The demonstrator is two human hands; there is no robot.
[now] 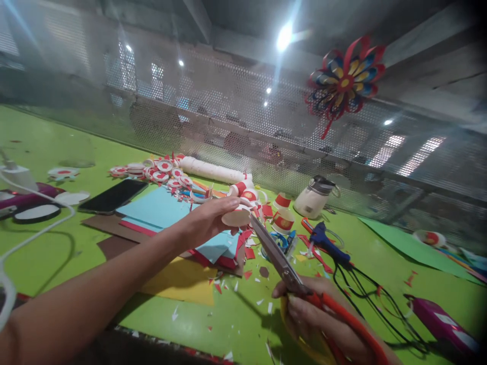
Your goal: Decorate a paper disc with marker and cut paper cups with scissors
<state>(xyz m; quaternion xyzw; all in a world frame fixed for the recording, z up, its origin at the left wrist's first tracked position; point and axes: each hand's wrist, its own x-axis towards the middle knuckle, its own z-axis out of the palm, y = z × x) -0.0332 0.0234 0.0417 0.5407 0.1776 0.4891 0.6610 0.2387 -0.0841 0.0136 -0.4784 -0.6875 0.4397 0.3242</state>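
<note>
My left hand (213, 218) pinches a small whitish paper cup piece (236, 217), which looks round, between thumb and fingers over the middle of the table. In my right hand (315, 314) are large scissors (276, 256) with orange-red and yellow handles. Their blades point up and left, with the tip close to the cup piece; whether it touches cannot be told. Below the left hand lie light blue paper sheets (160, 205), stacked with red and brown ones. A yellow sheet (182, 284) is nearer me.
Paper scraps litter the green table (213, 334). Beyond lie red-and-white paper discs (163, 170), a white roll (215, 170) and cut cups (283, 219). A phone (114, 196) is left; a white jug (314, 197), blue glue gun (329, 243), black cords and purple device (443, 322) are right.
</note>
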